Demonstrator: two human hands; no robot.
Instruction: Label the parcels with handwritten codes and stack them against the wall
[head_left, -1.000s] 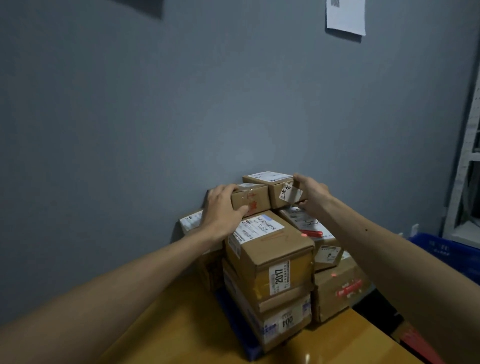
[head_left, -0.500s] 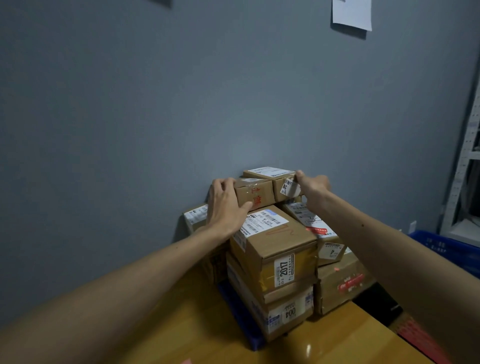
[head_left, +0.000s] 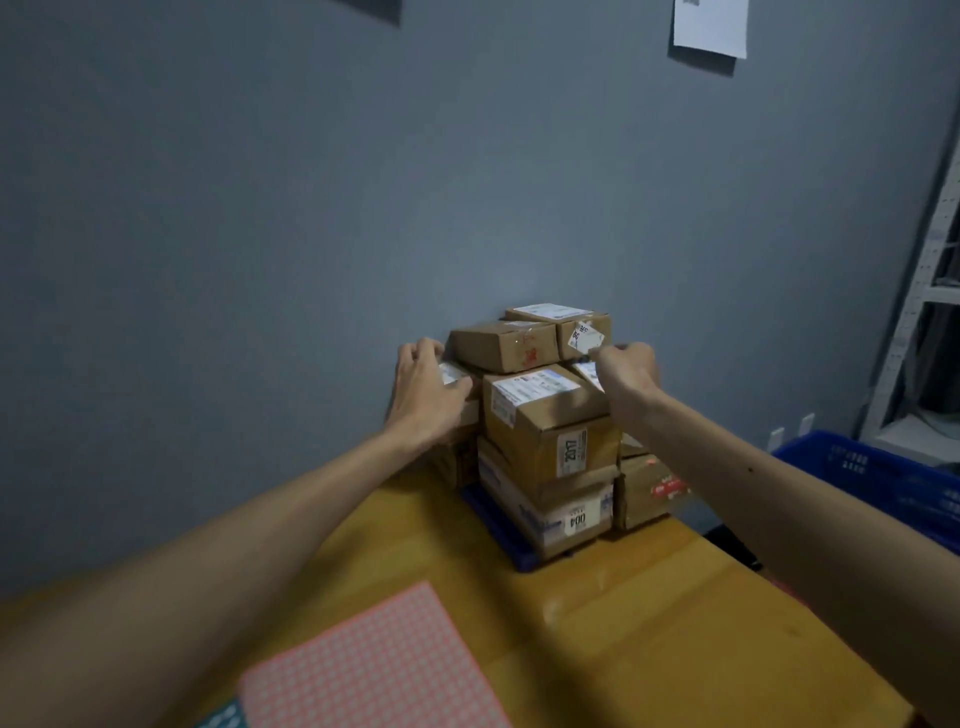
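The parcels (head_left: 545, 415) stand piled on a table (head_left: 649, 623), pushed up against a grey wall (head_left: 311, 234), with the lowest ones on a blue tray (head_left: 498, 535). Two small boxes sit side by side on top: the left box (head_left: 501, 343) bears a red mark and the right box (head_left: 558, 318) carries white labels. Below them a box marked 2017 (head_left: 566, 447) rests on a box marked 004 (head_left: 550, 512), and a box with a red sticker (head_left: 649, 491) stands just beside these on the right. The left hand (head_left: 428, 384) lies flat on a labelled side box (head_left: 453, 372) at the left of the pile, with its fingers relaxed and slightly spread over the top. The right hand (head_left: 626, 371) is curled, its fingertips at the lower front corner of the right box, by a white label; whether it pinches anything I cannot tell. A pink checked sheet (head_left: 374, 660) lies on the near part of the table. A blue crate (head_left: 883, 478) stands to the right under a white shelf (head_left: 930, 312), and a paper (head_left: 710, 26) hangs on the wall.
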